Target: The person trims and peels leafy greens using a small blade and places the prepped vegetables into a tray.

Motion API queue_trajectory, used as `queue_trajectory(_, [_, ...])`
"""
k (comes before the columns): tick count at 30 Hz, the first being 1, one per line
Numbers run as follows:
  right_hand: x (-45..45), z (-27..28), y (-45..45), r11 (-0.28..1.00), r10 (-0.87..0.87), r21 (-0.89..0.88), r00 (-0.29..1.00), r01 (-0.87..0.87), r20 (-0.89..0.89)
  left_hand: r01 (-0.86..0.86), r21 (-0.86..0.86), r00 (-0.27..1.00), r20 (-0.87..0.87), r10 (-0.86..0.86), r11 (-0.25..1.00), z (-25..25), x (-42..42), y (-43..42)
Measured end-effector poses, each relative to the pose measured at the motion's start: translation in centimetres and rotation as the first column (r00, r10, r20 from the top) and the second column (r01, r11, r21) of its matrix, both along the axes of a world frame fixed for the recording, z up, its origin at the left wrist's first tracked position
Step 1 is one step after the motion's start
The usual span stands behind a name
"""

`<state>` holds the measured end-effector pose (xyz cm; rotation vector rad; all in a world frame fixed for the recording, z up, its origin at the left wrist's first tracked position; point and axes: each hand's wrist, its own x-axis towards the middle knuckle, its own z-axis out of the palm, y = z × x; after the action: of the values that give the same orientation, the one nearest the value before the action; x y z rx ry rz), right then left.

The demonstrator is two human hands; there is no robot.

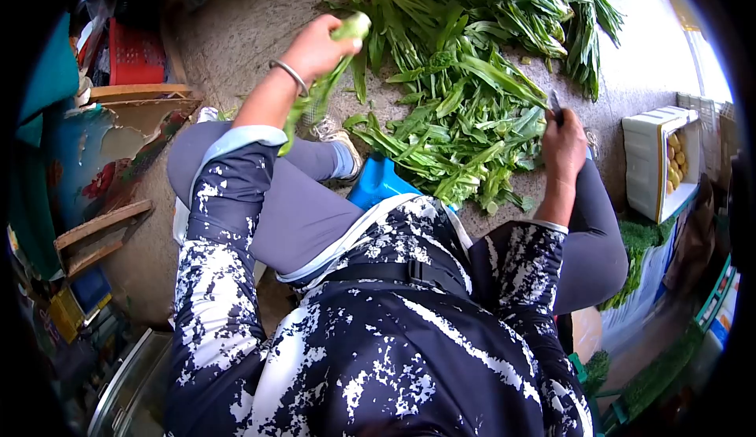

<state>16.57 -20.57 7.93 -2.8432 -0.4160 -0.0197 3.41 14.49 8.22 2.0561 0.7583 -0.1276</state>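
Observation:
My left hand (316, 49), with a bangle at its wrist, is closed around a leafy green stalk (354, 27). The stalk's pale thick end points up and its long leaves hang toward my left knee. My right hand (565, 147) grips a small knife (556, 108), whose dark narrow part shows above the fist; the handle is hidden by my fingers. Between my feet and beyond them, a heap of trimmed leaves (465, 114) lies on the concrete floor. Farther out is a pile of long-leaved greens (512, 0).
Under me, part of a blue plastic thing (378, 185) shows between my legs. To the right stands a white foam box (650, 153) with yellowish round produce (675, 161). A red basket (135, 55) and broken wooden boards (102, 228) are on the left.

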Motion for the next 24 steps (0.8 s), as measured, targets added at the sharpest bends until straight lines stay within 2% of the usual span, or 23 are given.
queue_trajectory(1, [0.5, -0.4, -0.7, 0.999, -0.021, 0.036, 0.998, 0.023, -0.056, -0.247, -0.406, 0.962, 0.008, 0.274, 0.880, 0.7, 0.1, 0.2])
queue_trajectory(2, [0.7, -0.8, -1.1, 0.996, -0.044, 0.067, 0.992, 0.052, -0.118, -0.251, -0.644, 0.931, 0.044, 0.363, 0.723, 1.0, -0.1, 1.0])
queue_trajectory(3, [0.5, -1.3, -1.3, 0.981, -0.035, 0.181, 0.983, 0.068, -0.178, -0.266, -0.727, 0.908, 0.032, 0.418, 0.633, 0.8, -0.2, 1.7])
queue_trajectory(5, [0.6, -4.9, -2.3, 0.927, -0.151, 0.261, 0.904, 0.270, -0.399, -0.271, -0.838, 0.849, 0.024, 0.528, 0.473, -0.6, 0.1, 2.8])
queue_trajectory(6, [0.2, -7.4, -2.9, 0.880, -0.216, 0.266, 0.830, 0.394, -0.514, -0.270, -0.840, 0.848, 0.024, 0.529, 0.471, -0.6, 0.0, 2.6])
queue_trajectory(8, [-2.1, -13.2, -4.1, 0.861, -0.271, 0.219, 0.778, 0.459, -0.568, -0.319, -0.846, 0.774, 0.027, 0.632, 0.427, -0.5, 0.1, 2.1])
queue_trajectory(10, [-6.3, -14.6, -2.6, 0.924, -0.265, 0.083, 0.782, 0.373, -0.564, -0.312, -0.857, 0.770, 0.024, 0.637, 0.409, -0.9, 0.2, 2.4])
queue_trajectory(11, [-8.2, -13.9, -1.2, 0.937, -0.212, 0.067, 0.710, 0.343, -0.672, -0.330, -0.842, 0.750, 0.040, 0.660, 0.426, -0.6, 0.2, 2.3])
queue_trajectory(12, [-9.2, -13.4, -0.3, 0.949, -0.159, 0.055, 0.621, 0.310, -0.768, -0.350, -0.826, 0.729, 0.056, 0.682, 0.442, -0.5, 0.2, 2.1])
queue_trajectory(14, [-9.5, -15.4, 0.2, 0.960, -0.033, 0.136, 0.580, 0.246, -0.814, -0.368, -0.821, 0.704, 0.062, 0.708, 0.437, -0.6, 0.3, 2.1])
queue_trajectory(15, [-8.9, -12.4, 2.0, 0.952, -0.103, 0.124, 0.676, 0.279, -0.730, -0.362, -0.820, 0.700, 0.074, 0.710, 0.443, -1.0, 0.3, 2.1])
queue_trajectory(16, [-8.4, -9.5, 3.6, 0.926, -0.136, 0.194, 0.766, 0.324, -0.628, -0.356, -0.820, 0.698, 0.086, 0.711, 0.448, -1.2, 0.3, 1.9])
queue_trajectory(17, [-7.8, -8.1, 4.6, 0.857, -0.058, 0.395, 0.824, 0.330, -0.563, -0.390, -0.802, 0.698, 0.062, 0.714, 0.451, -0.3, 0.4, 0.8])
queue_trajectory(18, [-7.3, -6.4, 5.6, 0.791, 0.018, 0.568, 0.920, 0.227, -0.392, -0.389, -0.804, 0.701, 0.058, 0.711, 0.449, -0.5, 0.4, 0.9])
queue_trajectory(19, [-7.3, -2.9, 7.4, 0.785, -0.017, 0.587, 0.953, 0.200, -0.302, -0.277, -0.878, 0.789, 0.024, 0.614, 0.390, -0.9, 0.2, 1.3])
queue_trajectory(20, [-7.1, -1.5, 8.8, 0.701, 0.043, 0.693, 0.961, 0.165, -0.273, -0.168, -0.937, 0.865, 0.010, 0.502, 0.307, -1.1, 0.2, 1.5])
queue_trajectory(21, [-6.8, 0.4, 10.3, 0.679, 0.162, 0.720, 0.929, 0.141, -0.334, -0.017, -0.959, 0.905, 0.106, 0.413, 0.283, -1.0, 0.0, 1.0])
queue_trajectory(22, [-6.6, 0.7, 11.7, 0.628, 0.273, 0.771, 0.898, 0.105, -0.344, -0.006, -0.959, 0.906, 0.114, 0.407, 0.282, -0.5, 0.1, -0.1])
queue_trajectory(24, [-6.4, 2.2, 14.7, 0.627, 0.352, 0.774, 0.854, 0.089, -0.382, -0.101, -0.770, 0.917, 0.174, 0.360, 0.630, 0.5, 0.2, -2.5])
